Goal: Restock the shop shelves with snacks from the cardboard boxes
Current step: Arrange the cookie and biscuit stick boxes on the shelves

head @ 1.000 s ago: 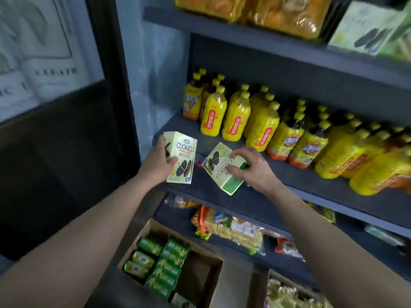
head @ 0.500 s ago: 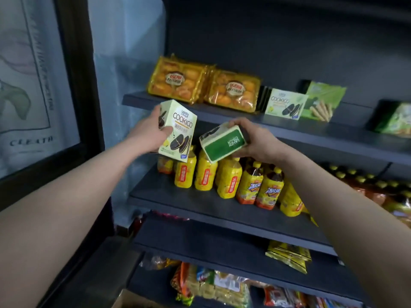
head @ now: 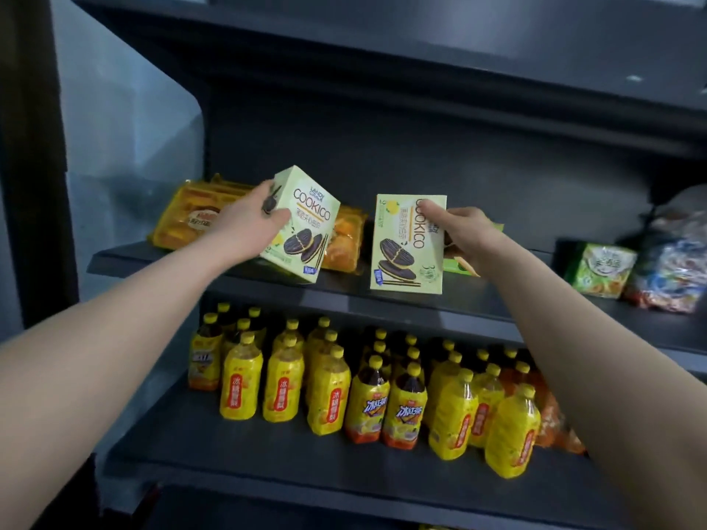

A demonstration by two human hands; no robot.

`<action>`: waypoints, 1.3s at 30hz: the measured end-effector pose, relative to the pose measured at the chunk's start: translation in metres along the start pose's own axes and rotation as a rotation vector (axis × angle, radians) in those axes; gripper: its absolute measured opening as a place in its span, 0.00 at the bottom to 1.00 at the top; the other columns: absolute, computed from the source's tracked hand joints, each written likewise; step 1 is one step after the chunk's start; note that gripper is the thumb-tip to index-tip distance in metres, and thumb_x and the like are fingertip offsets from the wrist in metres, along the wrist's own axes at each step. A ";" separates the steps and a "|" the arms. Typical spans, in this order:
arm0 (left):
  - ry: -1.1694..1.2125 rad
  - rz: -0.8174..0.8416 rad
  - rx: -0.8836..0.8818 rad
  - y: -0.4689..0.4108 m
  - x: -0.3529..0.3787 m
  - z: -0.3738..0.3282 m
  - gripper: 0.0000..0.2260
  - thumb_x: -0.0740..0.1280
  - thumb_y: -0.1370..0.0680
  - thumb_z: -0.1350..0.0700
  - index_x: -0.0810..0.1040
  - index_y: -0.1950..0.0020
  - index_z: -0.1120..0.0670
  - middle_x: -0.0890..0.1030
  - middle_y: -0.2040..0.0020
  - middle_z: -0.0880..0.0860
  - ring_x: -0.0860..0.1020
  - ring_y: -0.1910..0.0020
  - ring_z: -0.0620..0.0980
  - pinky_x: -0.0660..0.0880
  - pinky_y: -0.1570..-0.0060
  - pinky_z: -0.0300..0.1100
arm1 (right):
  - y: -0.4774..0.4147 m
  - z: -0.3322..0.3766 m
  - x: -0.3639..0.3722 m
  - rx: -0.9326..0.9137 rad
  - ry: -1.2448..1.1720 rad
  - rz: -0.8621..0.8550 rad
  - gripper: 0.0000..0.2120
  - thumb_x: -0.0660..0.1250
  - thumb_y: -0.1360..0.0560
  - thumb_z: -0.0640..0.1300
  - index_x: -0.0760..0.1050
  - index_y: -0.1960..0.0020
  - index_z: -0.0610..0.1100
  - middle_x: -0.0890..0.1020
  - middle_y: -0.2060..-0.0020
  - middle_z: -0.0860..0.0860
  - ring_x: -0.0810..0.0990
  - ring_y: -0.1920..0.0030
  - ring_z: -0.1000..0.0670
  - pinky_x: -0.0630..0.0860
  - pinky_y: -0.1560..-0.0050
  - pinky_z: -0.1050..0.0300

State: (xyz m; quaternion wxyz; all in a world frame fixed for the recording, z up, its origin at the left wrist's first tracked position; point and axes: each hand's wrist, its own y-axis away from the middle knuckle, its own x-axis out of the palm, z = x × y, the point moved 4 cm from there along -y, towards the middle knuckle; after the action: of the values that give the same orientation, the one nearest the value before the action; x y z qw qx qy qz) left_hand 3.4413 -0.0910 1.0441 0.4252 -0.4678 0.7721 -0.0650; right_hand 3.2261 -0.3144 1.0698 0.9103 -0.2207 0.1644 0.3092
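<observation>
The left hand (head: 248, 223) is gripping the left box (head: 306, 231) by its left side and is holding it tilted over the shelf (head: 344, 291), in front of the orange packs (head: 183, 223). The right hand (head: 465, 233) is pinching the right box (head: 405, 242) at its upper right edge. This box is standing upright on the shelf, apart from the first one.

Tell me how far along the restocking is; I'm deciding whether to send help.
Done: yellow bottles line the lower shelf; orange snack packs and a green packet sit on the upper shelf. In hand: the left hand holds a tilted Cookico box; the right hand holds an upright Cookico box seemingly standing on that shelf. Left: setting down both; the cardboard boxes are out of view, so remaining stock is unknown.
</observation>
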 end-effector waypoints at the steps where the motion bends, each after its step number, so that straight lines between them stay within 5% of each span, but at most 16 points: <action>1: -0.010 -0.005 0.006 -0.006 0.006 -0.005 0.26 0.59 0.18 0.46 0.56 0.21 0.45 0.73 0.29 0.52 0.78 0.45 0.55 0.76 0.46 0.50 | -0.009 0.000 -0.005 -0.009 0.002 0.003 0.23 0.69 0.25 0.61 0.81 0.47 0.40 0.87 0.56 0.49 0.85 0.51 0.44 0.80 0.45 0.47; 7: -0.071 -0.050 0.020 -0.034 0.036 -0.017 0.23 0.59 0.17 0.48 0.60 0.22 0.46 0.73 0.29 0.52 0.75 0.38 0.56 0.70 0.49 0.43 | -0.059 -0.001 -0.030 -0.107 0.164 -0.026 0.22 0.64 0.22 0.63 0.80 0.45 0.45 0.86 0.54 0.50 0.85 0.50 0.45 0.80 0.43 0.46; 12: -0.069 -0.032 0.003 -0.049 0.056 -0.014 0.22 0.59 0.18 0.46 0.64 0.23 0.45 0.75 0.31 0.53 0.77 0.42 0.54 0.75 0.48 0.47 | -0.084 -0.018 0.002 -0.317 0.928 0.032 0.26 0.61 0.21 0.63 0.73 0.34 0.44 0.81 0.45 0.42 0.71 0.39 0.38 0.64 0.39 0.49; 17: -0.083 -0.025 -0.003 -0.059 0.072 -0.017 0.21 0.59 0.17 0.46 0.64 0.23 0.45 0.77 0.36 0.51 0.77 0.54 0.47 0.76 0.57 0.44 | -0.114 -0.052 0.021 -0.261 1.067 0.260 0.37 0.73 0.26 0.53 0.61 0.22 0.51 0.74 0.31 0.44 0.69 0.32 0.40 0.69 0.33 0.47; 20: -0.092 -0.027 0.000 -0.063 0.077 -0.019 0.21 0.59 0.18 0.46 0.65 0.24 0.44 0.78 0.38 0.50 0.78 0.56 0.46 0.77 0.60 0.44 | -0.119 -0.064 0.004 -0.153 1.000 0.267 0.49 0.81 0.35 0.52 0.57 0.21 0.54 0.73 0.29 0.48 0.71 0.31 0.43 0.70 0.32 0.49; 23: -0.085 -0.030 0.012 -0.068 0.085 -0.020 0.21 0.60 0.18 0.46 0.66 0.24 0.45 0.79 0.38 0.51 0.78 0.57 0.45 0.74 0.65 0.40 | -0.123 -0.079 -0.011 -0.112 0.960 0.220 0.50 0.81 0.38 0.58 0.60 0.22 0.55 0.77 0.33 0.53 0.72 0.31 0.46 0.67 0.30 0.45; 26: -0.057 -0.022 0.027 -0.071 0.094 -0.026 0.22 0.61 0.18 0.47 0.66 0.24 0.46 0.79 0.39 0.51 0.80 0.55 0.47 0.77 0.61 0.42 | -0.128 -0.087 -0.015 -0.169 0.895 0.181 0.49 0.82 0.39 0.59 0.64 0.24 0.55 0.74 0.32 0.51 0.71 0.31 0.44 0.70 0.36 0.50; 34: -0.042 0.064 0.097 -0.072 0.113 -0.040 0.19 0.59 0.18 0.46 0.68 0.26 0.44 0.80 0.41 0.48 0.80 0.52 0.46 0.79 0.56 0.45 | -0.129 -0.091 -0.010 -0.299 1.072 0.110 0.38 0.74 0.29 0.58 0.62 0.24 0.56 0.70 0.31 0.47 0.69 0.32 0.41 0.70 0.34 0.45; 39: -0.047 0.108 0.170 -0.069 0.114 -0.055 0.18 0.60 0.18 0.47 0.70 0.28 0.43 0.80 0.43 0.47 0.81 0.52 0.46 0.81 0.54 0.51 | -0.124 -0.063 -0.021 -0.402 0.570 0.029 0.23 0.65 0.21 0.46 0.69 0.26 0.52 0.74 0.30 0.50 0.73 0.31 0.47 0.68 0.30 0.53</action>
State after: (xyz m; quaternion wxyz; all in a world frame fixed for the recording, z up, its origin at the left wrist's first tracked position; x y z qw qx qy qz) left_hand 3.4247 -0.2343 1.0451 0.4842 -0.3889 0.7779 -0.0963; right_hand 3.2783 -0.4449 1.0626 0.7619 -0.4705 0.3509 0.2741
